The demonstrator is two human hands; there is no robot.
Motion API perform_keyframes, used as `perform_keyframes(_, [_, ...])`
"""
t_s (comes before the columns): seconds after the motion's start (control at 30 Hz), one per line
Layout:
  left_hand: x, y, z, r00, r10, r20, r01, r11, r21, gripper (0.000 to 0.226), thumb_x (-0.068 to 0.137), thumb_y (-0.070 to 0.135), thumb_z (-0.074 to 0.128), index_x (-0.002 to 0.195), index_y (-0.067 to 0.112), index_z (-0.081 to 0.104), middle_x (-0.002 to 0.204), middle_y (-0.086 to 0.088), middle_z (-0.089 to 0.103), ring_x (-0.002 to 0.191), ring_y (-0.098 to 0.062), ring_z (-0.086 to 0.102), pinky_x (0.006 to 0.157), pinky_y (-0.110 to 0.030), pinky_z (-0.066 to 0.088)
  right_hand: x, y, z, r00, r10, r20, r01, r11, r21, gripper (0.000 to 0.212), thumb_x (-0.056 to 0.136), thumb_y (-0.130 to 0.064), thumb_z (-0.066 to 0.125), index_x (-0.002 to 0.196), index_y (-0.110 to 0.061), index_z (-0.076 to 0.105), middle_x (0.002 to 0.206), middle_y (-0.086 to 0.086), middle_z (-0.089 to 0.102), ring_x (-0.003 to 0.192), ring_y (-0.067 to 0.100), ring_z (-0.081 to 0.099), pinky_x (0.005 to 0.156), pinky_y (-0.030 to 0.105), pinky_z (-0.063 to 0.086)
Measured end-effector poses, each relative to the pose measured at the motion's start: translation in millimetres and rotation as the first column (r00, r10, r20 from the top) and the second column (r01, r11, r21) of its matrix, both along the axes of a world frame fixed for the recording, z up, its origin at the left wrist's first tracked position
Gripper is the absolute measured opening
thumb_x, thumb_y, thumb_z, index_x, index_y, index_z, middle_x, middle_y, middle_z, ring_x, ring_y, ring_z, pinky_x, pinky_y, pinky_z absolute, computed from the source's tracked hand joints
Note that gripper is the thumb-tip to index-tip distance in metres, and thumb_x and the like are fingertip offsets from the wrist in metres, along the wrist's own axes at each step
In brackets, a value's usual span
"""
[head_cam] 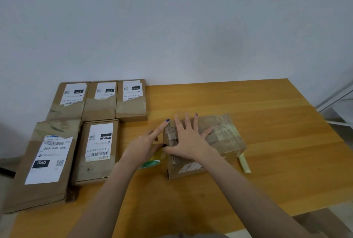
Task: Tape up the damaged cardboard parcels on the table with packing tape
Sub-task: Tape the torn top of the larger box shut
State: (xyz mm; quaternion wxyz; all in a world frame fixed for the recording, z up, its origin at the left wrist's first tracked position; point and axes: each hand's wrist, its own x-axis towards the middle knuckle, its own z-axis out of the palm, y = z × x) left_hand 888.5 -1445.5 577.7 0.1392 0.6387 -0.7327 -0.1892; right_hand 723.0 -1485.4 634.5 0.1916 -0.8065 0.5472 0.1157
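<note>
The right hand [188, 139] is pressing, fingers spread, on the damaged cardboard parcel [225, 132] in the middle of the table [267, 104] — the left hand [142, 147] is touching the parcel's left end with one straight forefinger, the others curled; whether they are holding anything, I cannot tell.

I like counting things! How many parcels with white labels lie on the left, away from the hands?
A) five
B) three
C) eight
A: three labelled parcels lie side by side in the back row and two more lie in front of them, five in all.
</note>
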Motion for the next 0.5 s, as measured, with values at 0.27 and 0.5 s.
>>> perform_keyframes(0.27, [5.0,-14.2,40.0,0.984,0.158,-0.084,-0.149,0.984,0.096,0.049,0.092,0.030,0.060,0.139,0.027,0.045,0.096,0.012,0.059,0.075,-0.002,0.054,0.073,-0.019,0.046,-12.7,-18.1,15.2,0.990,-0.074,0.119,0.078,0.996,-0.032,0.096,0.078,-0.067,0.056,0.151,-0.023,0.011,0.156,0.006,0.014,0.144,0.040,0.001,0.101,0.080,0.014])
perform_keyframes(0.5, [-7.8,-36.0,118.7,0.979,0.102,-0.177,-0.110,0.993,-0.039,0.027,0.088,0.023,0.064,0.115,0.022,0.065,0.086,0.012,0.060,0.086,-0.019,0.062,0.084,-0.035,0.050,-63.6,-47.7,49.4,0.866,-0.177,0.468,0.179,0.983,0.039,0.086,0.074,-0.057,0.070,0.144,-0.027,0.029,0.139,-0.002,0.034,0.125,0.019,0.036,0.098,0.039,0.040])
